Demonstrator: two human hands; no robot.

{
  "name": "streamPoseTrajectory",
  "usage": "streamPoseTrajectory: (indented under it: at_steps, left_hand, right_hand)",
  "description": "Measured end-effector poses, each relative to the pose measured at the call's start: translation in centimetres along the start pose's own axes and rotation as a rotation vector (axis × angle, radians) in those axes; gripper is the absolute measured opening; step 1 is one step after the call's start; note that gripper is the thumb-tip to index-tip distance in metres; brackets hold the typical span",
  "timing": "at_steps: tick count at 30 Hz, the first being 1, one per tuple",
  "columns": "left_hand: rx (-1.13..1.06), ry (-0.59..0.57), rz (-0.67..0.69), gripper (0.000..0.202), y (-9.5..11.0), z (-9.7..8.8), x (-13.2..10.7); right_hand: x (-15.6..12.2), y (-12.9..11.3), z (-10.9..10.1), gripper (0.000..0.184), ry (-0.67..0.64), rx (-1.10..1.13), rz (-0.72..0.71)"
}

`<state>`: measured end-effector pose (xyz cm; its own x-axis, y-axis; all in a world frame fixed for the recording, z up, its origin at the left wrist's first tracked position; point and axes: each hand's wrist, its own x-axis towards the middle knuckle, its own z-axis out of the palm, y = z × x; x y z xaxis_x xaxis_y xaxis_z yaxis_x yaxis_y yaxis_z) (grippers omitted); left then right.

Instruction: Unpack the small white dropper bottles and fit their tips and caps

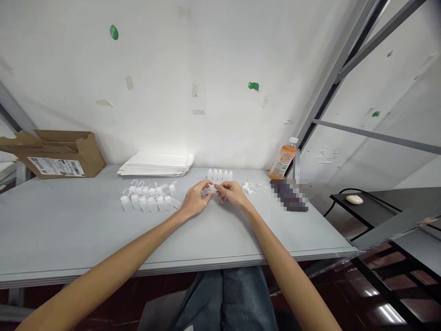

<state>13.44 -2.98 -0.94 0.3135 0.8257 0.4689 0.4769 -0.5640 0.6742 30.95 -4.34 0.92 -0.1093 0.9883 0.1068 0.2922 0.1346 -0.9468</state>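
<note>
Both my hands are together over the middle of the desk (69, 225), and the work right now sits at my fingertips. My left hand (195, 201) and my right hand (234, 193) each pinch one end of a small translucent plastic piece (211, 191). The fingers on both sides are closed on it, though they hide most of it, so I can't make out its exact shape. It's held up just above the desk, between my hands. A piece this small calls for careful fingertip control rather than a full grip.

Just left of my left hand stand white plastic bottles (144, 202) with loop-shaped tops, clustered in rows. Ahead of my hands is a neat row of five small white conical caps (219, 174), and near my right hand lies a loose heap of small clear parts (251, 187). Further along the back of the desk are a stack of white paper sheets (155, 164), an opened cardboard box (57, 154) with a shipping label, and an orange drink bottle (282, 161) — beside it, a dark object (289, 195) is blurred out, so I can't tell what it is.
</note>
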Motion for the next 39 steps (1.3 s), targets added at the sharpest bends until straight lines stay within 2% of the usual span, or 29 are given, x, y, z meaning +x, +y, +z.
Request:
streamPoseTrajectory:
  at_steps: [4,8,11,17,24,31,36,39]
  left_hand:
    - [0.004,0.016,-0.039,0.023,-0.1,-0.1,0.1]
    - [0.004,0.027,-0.067,0.026,-0.1,-0.2,0.0]
    - [0.009,0.013,-0.097,0.030,0.2,-0.3,-0.1]
    - [-0.006,-0.049,-0.136,0.036,0.8,-0.5,-0.2]
    - [-0.055,-0.076,-0.169,0.044,1.1,-0.5,-0.1]
    - [-0.204,-0.084,-0.212,0.053,0.6,0.0,-0.2]
    - [-0.169,-0.065,-0.190,0.044,1.0,-0.2,-0.2]
    - [-0.079,-0.017,-0.110,0.032,1.1,-0.3,-0.3]
  right_hand:
    - [0.1,0.1,-0.1,0.052,0.003,0.071,0.009]
    - [-0.1,-0.2,-0.1,0.053,-0.066,0.192,-0.021]
    - [-0.1,-0.3,-0.1,0.053,-0.070,0.222,-0.013]
    - [-0.2,-0.4,-0.2,0.048,-0.089,0.302,-0.043]
    - [-0.4,-0.9,-0.3,0.044,-0.049,0.333,-0.042]
    - [-0.3,-0.8,-0.6,0.039,-0.065,0.334,-0.061]
    - [-0.5,-1.0,-0.8,0.035,-0.067,0.338,-0.055]
    - [-0.5,-1.0,-0.9,0.034,-0.059,0.326,-0.029]
